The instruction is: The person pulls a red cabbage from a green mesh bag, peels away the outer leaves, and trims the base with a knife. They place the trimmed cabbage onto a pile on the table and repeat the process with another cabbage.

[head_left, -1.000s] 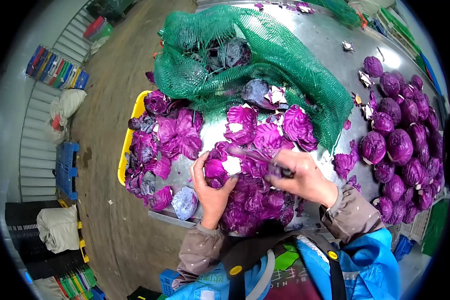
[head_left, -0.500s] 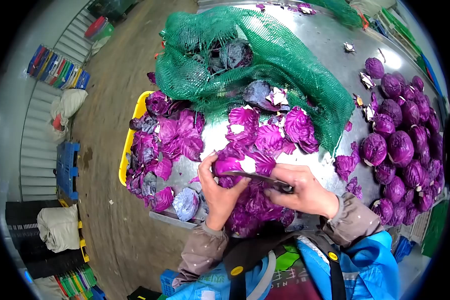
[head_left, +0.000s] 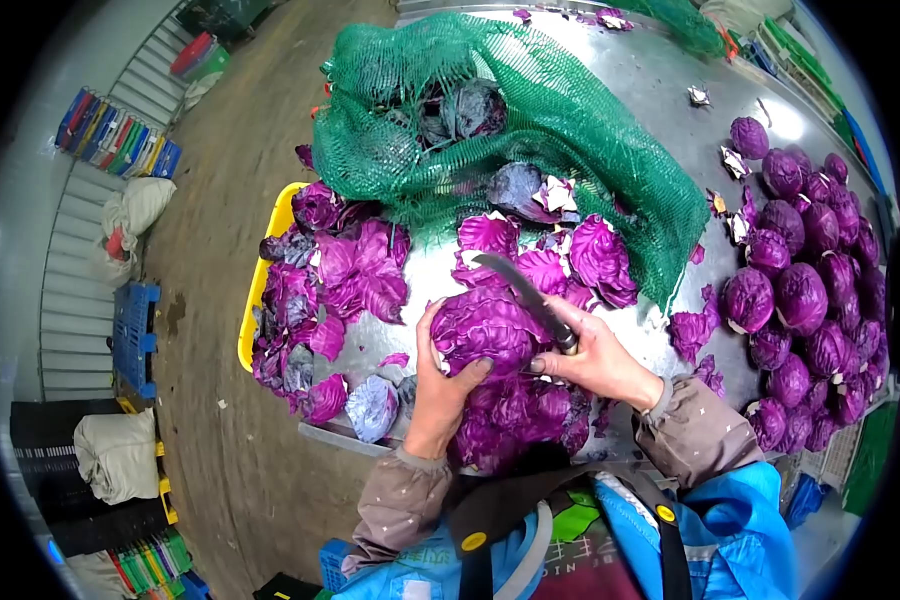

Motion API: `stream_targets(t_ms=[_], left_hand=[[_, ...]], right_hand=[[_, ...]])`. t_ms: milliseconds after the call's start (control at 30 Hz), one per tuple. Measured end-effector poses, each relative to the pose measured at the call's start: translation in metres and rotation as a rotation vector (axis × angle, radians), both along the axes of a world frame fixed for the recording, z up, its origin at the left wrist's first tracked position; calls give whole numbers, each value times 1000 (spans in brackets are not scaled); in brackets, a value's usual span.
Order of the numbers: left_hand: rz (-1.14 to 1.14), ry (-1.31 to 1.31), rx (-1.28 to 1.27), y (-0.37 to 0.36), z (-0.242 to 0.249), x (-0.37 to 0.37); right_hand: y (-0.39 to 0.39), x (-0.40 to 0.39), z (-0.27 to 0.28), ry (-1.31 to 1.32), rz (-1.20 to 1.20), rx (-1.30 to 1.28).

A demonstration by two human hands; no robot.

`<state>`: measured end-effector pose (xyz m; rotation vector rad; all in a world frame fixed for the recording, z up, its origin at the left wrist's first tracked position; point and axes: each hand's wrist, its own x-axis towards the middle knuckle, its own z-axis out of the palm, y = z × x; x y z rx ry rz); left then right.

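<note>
A red cabbage (head_left: pixel 482 328) sits in front of me, its leafy side up, over a heap of loose purple leaves (head_left: pixel 515 415). My left hand (head_left: pixel 442 388) grips it from the left, thumb on the near side. In my right hand (head_left: pixel 605 358) is a knife (head_left: pixel 526 292) with a dark curved blade, pointing up and away to the left. The right thumb reaches to the cabbage's right side. Just beyond lie cut outer leaves (head_left: pixel 602 258) and a dull bluish cabbage (head_left: pixel 518 190) beside the green net bag (head_left: pixel 590 130).
Many peeled cabbages (head_left: pixel 802 297) are piled on the metal table (head_left: pixel 670 110) at right. A yellow crate (head_left: pixel 249 318) full of leaves stands at left, with a greyish cabbage (head_left: pixel 372 408) near the table's edge. More cabbages (head_left: pixel 473 108) show inside the net.
The knife has lifted off the cabbage and swung so its blade points away from me. The cabbage has been turned, its pale cut base no longer showing.
</note>
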<state>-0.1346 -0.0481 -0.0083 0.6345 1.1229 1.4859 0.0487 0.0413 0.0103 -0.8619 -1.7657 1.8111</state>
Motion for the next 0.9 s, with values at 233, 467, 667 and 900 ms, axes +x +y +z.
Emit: stream_targets(t_ms=[233,467,667,900], left_hand=[[285,972,17,2,-9,-3],[328,1107,0,-2,-10,-11],[152,271,-72,-4,8,-7],[-263,-52,-127,-6,20,21]], right_hand=[[-12,11,22,-388,121,726],[19,36,-6,-532,-181,529],[-2,7,-2,-238,-79,401],[0,41,-1,4,-6,-224]])
